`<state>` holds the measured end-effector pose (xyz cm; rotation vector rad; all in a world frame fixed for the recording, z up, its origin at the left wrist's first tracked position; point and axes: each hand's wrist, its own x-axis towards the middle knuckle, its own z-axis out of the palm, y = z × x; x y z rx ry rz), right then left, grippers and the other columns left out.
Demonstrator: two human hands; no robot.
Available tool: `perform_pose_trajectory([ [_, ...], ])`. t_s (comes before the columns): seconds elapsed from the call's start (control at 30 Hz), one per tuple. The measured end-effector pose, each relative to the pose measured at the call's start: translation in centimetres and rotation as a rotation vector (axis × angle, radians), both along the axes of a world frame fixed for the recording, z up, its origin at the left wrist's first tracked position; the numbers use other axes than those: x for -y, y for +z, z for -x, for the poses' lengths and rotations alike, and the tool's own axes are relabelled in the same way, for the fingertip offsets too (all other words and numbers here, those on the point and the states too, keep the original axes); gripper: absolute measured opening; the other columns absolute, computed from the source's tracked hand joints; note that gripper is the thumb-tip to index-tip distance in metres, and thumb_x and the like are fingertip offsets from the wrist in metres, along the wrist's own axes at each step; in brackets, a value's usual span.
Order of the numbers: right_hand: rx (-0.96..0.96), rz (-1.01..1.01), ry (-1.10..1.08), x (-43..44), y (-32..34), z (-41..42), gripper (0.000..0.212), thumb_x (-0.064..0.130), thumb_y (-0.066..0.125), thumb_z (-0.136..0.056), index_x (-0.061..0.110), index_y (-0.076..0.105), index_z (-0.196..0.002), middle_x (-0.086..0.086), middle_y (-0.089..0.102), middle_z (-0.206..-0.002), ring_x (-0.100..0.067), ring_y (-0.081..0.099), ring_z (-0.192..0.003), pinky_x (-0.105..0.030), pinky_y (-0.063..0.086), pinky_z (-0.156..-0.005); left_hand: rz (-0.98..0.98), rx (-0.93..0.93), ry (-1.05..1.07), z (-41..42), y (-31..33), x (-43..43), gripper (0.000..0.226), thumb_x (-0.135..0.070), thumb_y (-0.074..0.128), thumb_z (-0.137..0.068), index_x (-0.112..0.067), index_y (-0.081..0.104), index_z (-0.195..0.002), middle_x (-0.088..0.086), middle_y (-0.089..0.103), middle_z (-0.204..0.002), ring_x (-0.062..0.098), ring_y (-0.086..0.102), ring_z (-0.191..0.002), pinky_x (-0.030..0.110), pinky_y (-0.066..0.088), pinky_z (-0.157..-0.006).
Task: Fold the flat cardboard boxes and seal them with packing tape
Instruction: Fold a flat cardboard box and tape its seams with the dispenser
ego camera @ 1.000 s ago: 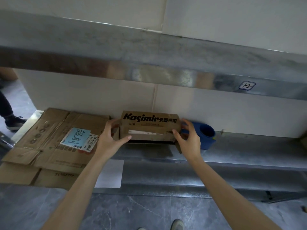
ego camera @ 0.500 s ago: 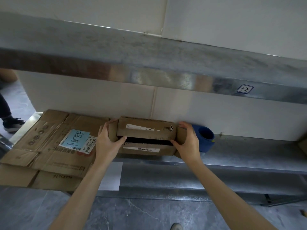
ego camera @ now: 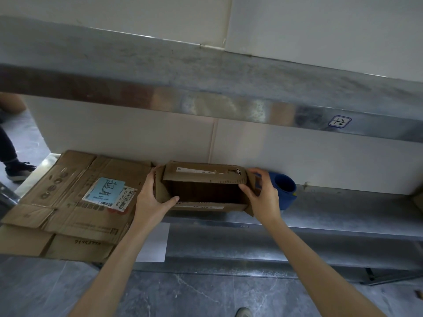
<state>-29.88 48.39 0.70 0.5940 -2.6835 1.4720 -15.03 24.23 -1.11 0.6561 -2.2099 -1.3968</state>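
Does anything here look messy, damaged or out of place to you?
Yes: the flattened brown cardboard boxes on the left lie askew and overhang the front edge of the steel shelf. The small brown cardboard box, gripped by the left hand and right hand, carries ragged white label remnants.

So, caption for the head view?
The left hand and right hand grip an open cardboard box on a metal shelf, beside flat cardboard and blue tape.

A steel upper shelf (ego camera: 206, 72) overhangs the steel bench (ego camera: 343, 209), and a dark sneaker (ego camera: 19, 171) stands far left.
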Motion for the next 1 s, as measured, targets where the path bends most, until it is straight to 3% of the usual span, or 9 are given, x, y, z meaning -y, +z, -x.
perform_pose_trajectory([
  [0.07, 0.058, 0.053, -0.031, 0.1, 0.2, 0.3, 0.041, 0.032, 0.07, -0.087, 0.018, 0.053, -0.123, 0.001, 0.067, -0.118, -0.014, 0.063, -0.11, -0.037, 0.054, -0.093, -0.008, 0.028, -0.045, -0.3, -0.1, 0.0, 0.097, -0.012, 0.087, -0.073, -0.022, 0.031, -0.152, -0.007, 0.042, -0.149, 0.009, 0.037, -0.134, 0.029, 0.029, -0.111],
  [0.23, 0.068, 0.08, -0.116, 0.7, 0.7, 0.4, 0.035, 0.034, 0.067, -0.09, 0.013, 0.055, -0.116, 0.001, 0.064, -0.111, 0.001, 0.058, -0.089, -0.027, 0.05, -0.083, -0.034, 0.085, -0.099, -0.6, 0.0, -0.6, 0.108, -0.013, 0.087, -0.074, -0.021, 0.019, -0.157, -0.006, 0.031, -0.157, 0.005, 0.026, -0.137, 0.029, 0.023, -0.114],
  [0.37, 0.054, 0.075, -0.152, 0.9, 0.6, 0.3, 0.033, 0.038, 0.065, -0.091, 0.014, 0.057, -0.112, 0.005, 0.063, -0.107, -0.009, 0.058, -0.099, -0.032, 0.05, -0.084, -0.002, 0.088, -0.12, -0.9, -0.5, -0.9, 0.11, -0.013, 0.088, -0.072, -0.03, 0.016, -0.153, -0.015, 0.029, -0.15, -0.002, 0.024, -0.132, 0.022, 0.022, -0.111],
  [0.47, 0.052, 0.074, -0.168, 1.2, 0.7, 0.0, 0.034, 0.039, 0.062, -0.093, 0.014, 0.058, -0.116, 0.008, 0.061, -0.104, -0.008, 0.056, -0.093, -0.03, 0.046, -0.079, 0.031, 0.086, -0.172, -1.0, -0.8, -1.1, 0.108, -0.013, 0.088, -0.072, -0.037, 0.013, -0.144, -0.021, 0.022, -0.145, -0.006, 0.02, -0.133, 0.019, 0.018, -0.111],
  [0.63, 0.051, 0.081, -0.165, 1.5, 0.9, -0.2, 0.032, 0.038, 0.059, -0.096, 0.018, 0.058, -0.121, 0.009, 0.062, -0.106, -0.004, 0.055, -0.084, -0.028, 0.046, -0.077, 0.064, 0.151, -0.261, -1.0, -1.9, -0.8, 0.124, -0.02, 0.092, -0.067, -0.041, 0.007, -0.155, -0.018, 0.012, -0.159, 0.009, 0.019, -0.147, 0.041, 0.03, -0.118],
  [0.77, 0.028, 0.035, -0.141, 1.8, 1.0, -0.3, 0.036, 0.042, 0.055, -0.097, 0.024, 0.058, -0.127, 0.008, 0.067, -0.113, -0.007, 0.061, -0.093, -0.022, 0.045, -0.072, 0.007, 0.112, -0.261, -0.9, -2.2, -1.2, 0.128, -0.019, 0.093, -0.065, -0.052, 0.004, -0.152, -0.033, 0.009, -0.15, 0.009, 0.018, -0.148, 0.051, 0.036, -0.116],
  [0.87, -0.076, -0.072, -0.066, 1.6, 0.5, -0.6, 0.043, 0.046, 0.053, -0.096, 0.03, 0.055, -0.136, 0.006, 0.068, -0.12, -0.009, 0.063, -0.101, -0.024, 0.048, -0.076, -0.016, 0.109, -0.236, -0.5, -2.2, -0.9, 0.128, -0.025, 0.093, -0.064, -0.048, 0.005, -0.154, -0.031, 0.013, -0.152, 0.013, 0.02, -0.149, 0.056, 0.035, -0.115],
  [1.0, -0.035, -0.214, 0.047, 1.0, -0.5, -0.6, 0.057, 0.053, 0.047, -0.096, 0.037, 0.036, -0.15, 0.01, 0.053, -0.144, -0.012, 0.055, -0.124, -0.036, 0.05, -0.093, 0.011, 0.092, -0.195, -0.1, -1.8, -0.8, 0.117, -0.029, 0.088, -0.073, -0.039, 0.007, -0.156, -0.02, 0.018, -0.155, 0.002, 0.021, -0.141, 0.039, 0.027, -0.118],
])
